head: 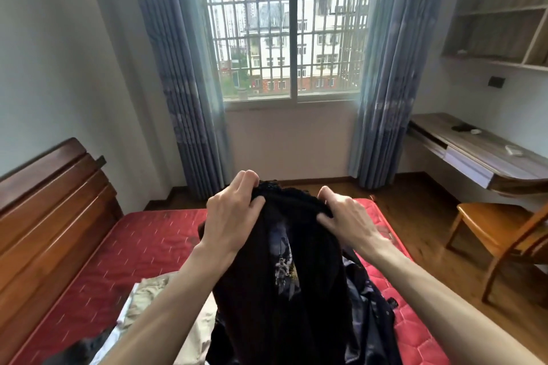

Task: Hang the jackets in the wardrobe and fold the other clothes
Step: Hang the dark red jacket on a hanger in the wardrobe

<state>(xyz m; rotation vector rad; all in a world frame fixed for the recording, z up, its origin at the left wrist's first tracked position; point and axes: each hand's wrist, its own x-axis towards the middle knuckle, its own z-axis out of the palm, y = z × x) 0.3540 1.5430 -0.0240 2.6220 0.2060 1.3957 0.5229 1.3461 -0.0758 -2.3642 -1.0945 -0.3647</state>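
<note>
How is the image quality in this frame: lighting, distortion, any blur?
Head view: daylight through the window backlights the room, and the sky looks washed out; wide-angle bending curves the curtains and the headboard; the black garment held by the left hand and right hand shows little detail; edges look soft, especially the lower left corner.

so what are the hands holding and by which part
Both hands, left and right, grip the black printed knit garment by its top edge, one at each upper corner.
</note>
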